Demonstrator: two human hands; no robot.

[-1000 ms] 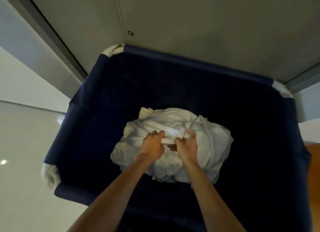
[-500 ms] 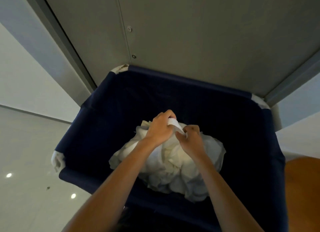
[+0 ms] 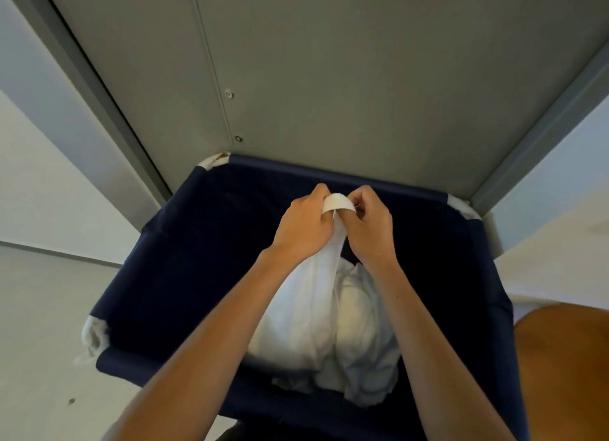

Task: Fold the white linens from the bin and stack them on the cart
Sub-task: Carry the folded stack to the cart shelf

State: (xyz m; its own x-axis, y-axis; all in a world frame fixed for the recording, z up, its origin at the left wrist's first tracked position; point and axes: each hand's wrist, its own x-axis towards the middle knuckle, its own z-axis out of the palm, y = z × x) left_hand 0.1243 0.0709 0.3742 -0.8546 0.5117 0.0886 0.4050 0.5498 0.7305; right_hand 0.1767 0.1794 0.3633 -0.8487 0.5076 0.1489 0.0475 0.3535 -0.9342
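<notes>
1. A white linen (image 3: 306, 309) is held up over a dark blue cloth bin (image 3: 184, 276) by two bare hands.
2. The top of the linen is gripped by the left hand (image 3: 304, 225), with its fingers curled tight round the cloth.
3. A thick white edge band (image 3: 338, 203) at the top of the linen is pinched by the right hand (image 3: 370, 229), with the thumb and fingers bent.
4. The band is stretched across the small gap between the hands, which are held just beside each other near the far rim of the bin.
5. The linen is let hang down from the hands, and its lower part is touching a pile of white linens (image 3: 362, 368) inside the bin.
6. The pile is found low in the bin, on the near right side.
7. White corner pads (image 3: 94, 337) are seen at the corners of the bin.
8. A grey wall panel (image 3: 329, 78) is seen right behind the bin.
9. A pale floor (image 3: 39, 309) is seen to the left, with a small dark speck (image 3: 71, 401) on it.
10. An orange-brown surface (image 3: 566, 358) is seen at the right edge, next to the bin; what it is cannot be told.
</notes>
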